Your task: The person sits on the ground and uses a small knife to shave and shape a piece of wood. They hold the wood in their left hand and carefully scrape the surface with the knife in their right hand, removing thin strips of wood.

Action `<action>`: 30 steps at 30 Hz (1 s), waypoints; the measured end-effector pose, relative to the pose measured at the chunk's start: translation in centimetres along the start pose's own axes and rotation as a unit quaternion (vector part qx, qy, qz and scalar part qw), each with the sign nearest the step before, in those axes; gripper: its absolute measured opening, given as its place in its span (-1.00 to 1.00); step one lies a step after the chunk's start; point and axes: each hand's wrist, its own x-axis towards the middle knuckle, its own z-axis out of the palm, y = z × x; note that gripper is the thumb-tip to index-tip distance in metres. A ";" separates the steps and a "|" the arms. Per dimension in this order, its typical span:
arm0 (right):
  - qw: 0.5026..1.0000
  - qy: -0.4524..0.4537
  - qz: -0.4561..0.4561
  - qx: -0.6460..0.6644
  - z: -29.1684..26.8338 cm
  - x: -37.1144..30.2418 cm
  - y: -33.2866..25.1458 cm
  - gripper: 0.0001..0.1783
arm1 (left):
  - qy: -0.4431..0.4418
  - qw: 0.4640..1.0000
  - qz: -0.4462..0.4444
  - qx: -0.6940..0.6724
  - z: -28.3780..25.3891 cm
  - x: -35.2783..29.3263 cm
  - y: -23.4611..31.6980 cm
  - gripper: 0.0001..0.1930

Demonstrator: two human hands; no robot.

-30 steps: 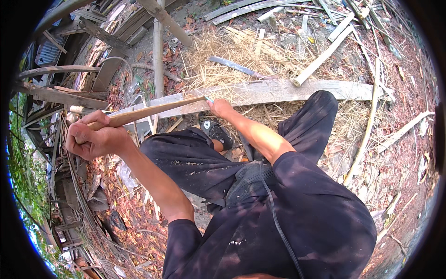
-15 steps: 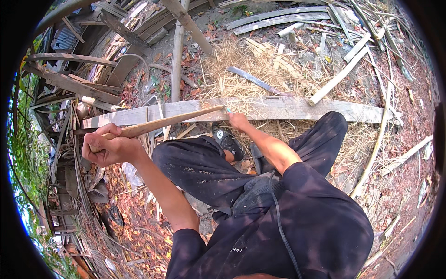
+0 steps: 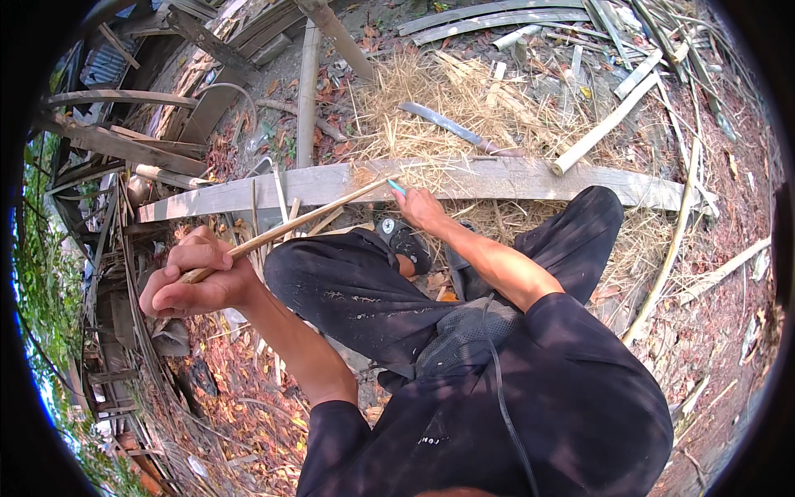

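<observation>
My left hand (image 3: 195, 273) is closed round the near end of a long, narrow bamboo strip (image 3: 319, 213). The strip slants away to the right, its far tip over a grey wooden plank (image 3: 530, 184). Close to that tip, my right hand (image 3: 421, 209) grips a slim turquoise object (image 3: 397, 187); only a short piece shows past the fingers, and its kind is not clear. Beyond the plank, a long curved blade (image 3: 445, 124) with a dark handle lies on straw-like shavings, its handle end at the plank's far edge.
Pale shavings (image 3: 397, 108) cover the ground past the plank. A bamboo pole (image 3: 603, 128) meets the plank at right. Stacked timber (image 3: 124, 149) stands at left, and long strips (image 3: 497, 26) lie at the back. My crossed legs (image 3: 356, 302) are just this side of the plank.
My left hand has come slightly nearer and turned, so the strip now shows a narrower side. The right hand has shifted slightly left, and more of the turquoise object shows.
</observation>
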 end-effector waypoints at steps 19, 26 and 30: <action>0.991 -0.019 -0.009 0.131 -1.5 -0.1 -1.0 -0.27 | 0.252 0.948 -0.016 0.195 -4.1 1.4 -2.8 -0.64; 0.999 -0.017 0.050 0.012 0.5 -0.1 1.6 -0.27 | 0.270 0.927 0.022 0.259 -1.0 1.4 -2.0 -0.64; 0.995 -0.080 0.014 0.049 -2.5 -0.5 -0.3 -0.29 | 0.292 0.920 0.027 0.259 -0.2 1.3 -1.7 -0.65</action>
